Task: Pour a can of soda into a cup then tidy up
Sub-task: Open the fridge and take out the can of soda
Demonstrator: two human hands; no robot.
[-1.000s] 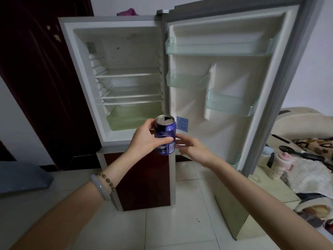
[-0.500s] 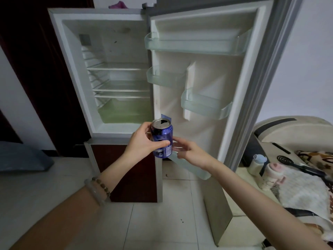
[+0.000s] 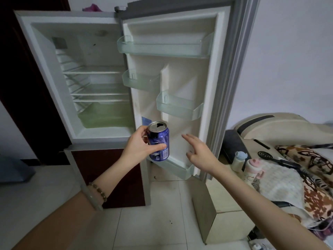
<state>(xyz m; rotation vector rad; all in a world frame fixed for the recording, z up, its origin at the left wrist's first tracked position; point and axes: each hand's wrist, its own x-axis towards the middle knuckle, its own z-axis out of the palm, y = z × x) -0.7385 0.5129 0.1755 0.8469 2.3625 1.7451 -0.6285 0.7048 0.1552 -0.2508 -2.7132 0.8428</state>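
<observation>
One opened can (image 3: 158, 141) sits upright in my left hand (image 3: 139, 147), fingers wrapped round it; my right hand (image 3: 200, 152) hangs spread and empty. I'd keep it level, lowering it into the bottom door rack (image 3: 177, 169).

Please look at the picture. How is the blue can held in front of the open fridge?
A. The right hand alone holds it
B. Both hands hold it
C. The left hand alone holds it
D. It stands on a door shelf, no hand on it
C: the left hand has its grip around the can, while the right hand is open and apart from it.
</observation>
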